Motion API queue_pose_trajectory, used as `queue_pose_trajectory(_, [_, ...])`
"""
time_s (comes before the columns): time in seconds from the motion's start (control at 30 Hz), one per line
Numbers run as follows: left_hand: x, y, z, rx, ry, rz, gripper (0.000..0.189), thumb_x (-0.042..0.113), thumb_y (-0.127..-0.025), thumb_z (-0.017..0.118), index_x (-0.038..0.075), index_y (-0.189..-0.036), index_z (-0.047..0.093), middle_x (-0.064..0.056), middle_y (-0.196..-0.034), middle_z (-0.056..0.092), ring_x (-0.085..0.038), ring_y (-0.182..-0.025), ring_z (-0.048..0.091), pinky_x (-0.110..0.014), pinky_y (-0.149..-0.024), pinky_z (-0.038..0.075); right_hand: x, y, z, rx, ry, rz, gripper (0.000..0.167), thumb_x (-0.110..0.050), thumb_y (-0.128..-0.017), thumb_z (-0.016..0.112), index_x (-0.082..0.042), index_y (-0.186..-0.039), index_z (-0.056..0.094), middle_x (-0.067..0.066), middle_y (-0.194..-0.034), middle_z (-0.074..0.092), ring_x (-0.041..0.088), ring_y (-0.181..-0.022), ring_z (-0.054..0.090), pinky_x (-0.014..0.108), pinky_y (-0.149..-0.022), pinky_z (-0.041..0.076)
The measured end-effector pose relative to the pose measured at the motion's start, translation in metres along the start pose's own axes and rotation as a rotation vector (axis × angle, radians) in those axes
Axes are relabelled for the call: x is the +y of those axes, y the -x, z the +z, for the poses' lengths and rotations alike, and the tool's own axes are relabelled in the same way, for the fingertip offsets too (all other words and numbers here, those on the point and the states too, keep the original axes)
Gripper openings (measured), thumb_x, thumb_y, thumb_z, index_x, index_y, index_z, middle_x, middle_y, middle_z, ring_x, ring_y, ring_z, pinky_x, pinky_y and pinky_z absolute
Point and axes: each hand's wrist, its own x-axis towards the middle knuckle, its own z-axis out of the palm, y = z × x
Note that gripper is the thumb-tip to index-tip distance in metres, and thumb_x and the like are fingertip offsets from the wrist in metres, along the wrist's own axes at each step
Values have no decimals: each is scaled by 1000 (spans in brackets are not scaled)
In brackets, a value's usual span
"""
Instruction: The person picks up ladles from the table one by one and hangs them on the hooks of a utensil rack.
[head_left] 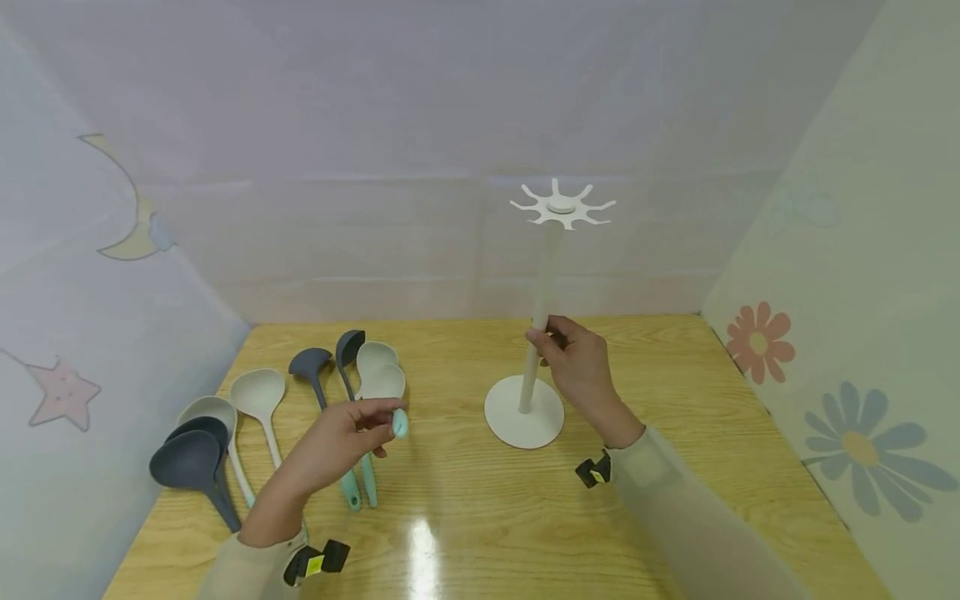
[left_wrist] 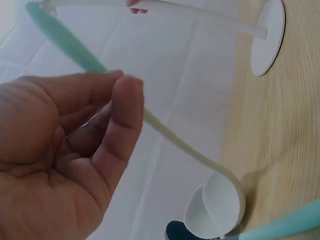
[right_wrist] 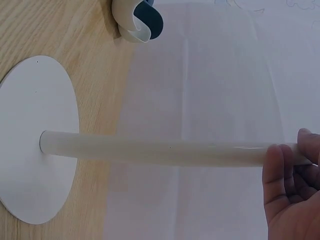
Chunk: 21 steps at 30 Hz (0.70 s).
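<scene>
My left hand (head_left: 330, 446) pinches a white ladle by its mint-green handle (head_left: 401, 423), between thumb and fingers. In the left wrist view the handle slants upward, and the white bowl (left_wrist: 227, 202) hangs low near the wooden table, overlapping another pale bowl. A white utensil stand with a thin pole (head_left: 546, 275) rises at the right of centre. Round that pole curl the thumb and fingers of my right hand (head_left: 581, 362). The stand's round base (head_left: 524, 433) rests flat on the table, and a ring of open slots (head_left: 562, 215) tops it.
Several utensils lie at the left: dark ladles (head_left: 183, 460), white ladles (head_left: 257, 390), a dark-headed utensil (head_left: 310, 362) and a slim dark ladle (head_left: 350, 346). Pale cloth walls (head_left: 420, 167) enclose the wooden table (head_left: 465, 517) behind and on both sides.
</scene>
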Motion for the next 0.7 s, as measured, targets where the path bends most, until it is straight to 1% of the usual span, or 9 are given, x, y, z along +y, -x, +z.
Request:
queue_pose_trajectory(0.07, [3,-4,4,67,-32,11,36,22,-106,67,14,-141,69,-8,-113,75,-17,-87,71,-31,-75,62,-1,0,0,2,-3,7,26,-23,-103,72,1,-113,76,17,-85,74,32,-74,70,27,-62,61])
queue_pose_trajectory(0.2, [5,-12,14,193,-91,43,31,22,-105,69,16,-135,74,-5,-111,78,-13,-81,70,-30,-72,61,-1,0,0,3,-9,17,25,-23,-102,73,1,-112,76,17,-85,74,24,-73,69,23,-62,59])
queue_pose_trajectory(0.27, [7,-16,17,248,-119,100,28,18,-104,70,13,-131,76,-5,-110,78,-13,-78,70,-30,-70,60,-1,-1,0,3,-7,18,26,-23,-102,73,1,-112,76,17,-85,73,21,-73,68,22,-62,59])
queue_pose_trajectory(0.33, [8,-21,20,301,-154,172,26,14,-101,73,10,-127,78,-4,-108,75,-13,-78,69,-29,-69,59,-1,0,0,4,-5,17,25,-22,-102,73,1,-111,76,16,-85,73,21,-72,69,22,-62,59])
queue_pose_trajectory(0.4, [11,-26,22,350,-182,242,25,10,-98,76,8,-122,79,-4,-109,73,-12,-78,68,-27,-68,58,0,0,0,6,-4,18,25,-22,-102,73,1,-111,76,16,-84,73,24,-73,69,22,-62,60])
queue_pose_trajectory(0.47, [16,-30,23,392,-198,283,25,9,-95,79,9,-120,80,-3,-111,73,-11,-78,68,-26,-68,56,0,0,1,12,-4,19,24,-21,-102,74,1,-110,76,15,-83,73,30,-73,70,24,-61,60])
queue_pose_trajectory(0.57, [27,-36,25,432,-185,279,23,15,-95,79,15,-118,82,-1,-103,76,-10,-75,68,-26,-66,56,1,0,1,21,0,19,23,-21,-102,74,1,-109,77,13,-82,73,32,-72,70,29,-62,62])
queue_pose_trajectory(0.6, [31,-37,26,441,-170,267,21,17,-96,79,17,-117,82,-1,-100,77,-10,-75,69,-26,-66,56,1,1,1,22,-1,17,23,-21,-102,74,1,-109,77,12,-81,73,32,-71,70,32,-62,62])
queue_pose_trajectory(0.7, [47,-41,27,471,-132,225,17,25,-98,77,22,-114,83,2,-90,79,-12,-74,70,-26,-66,56,1,0,1,25,-11,10,22,-21,-101,74,0,-108,78,11,-80,73,26,-69,69,33,-61,62])
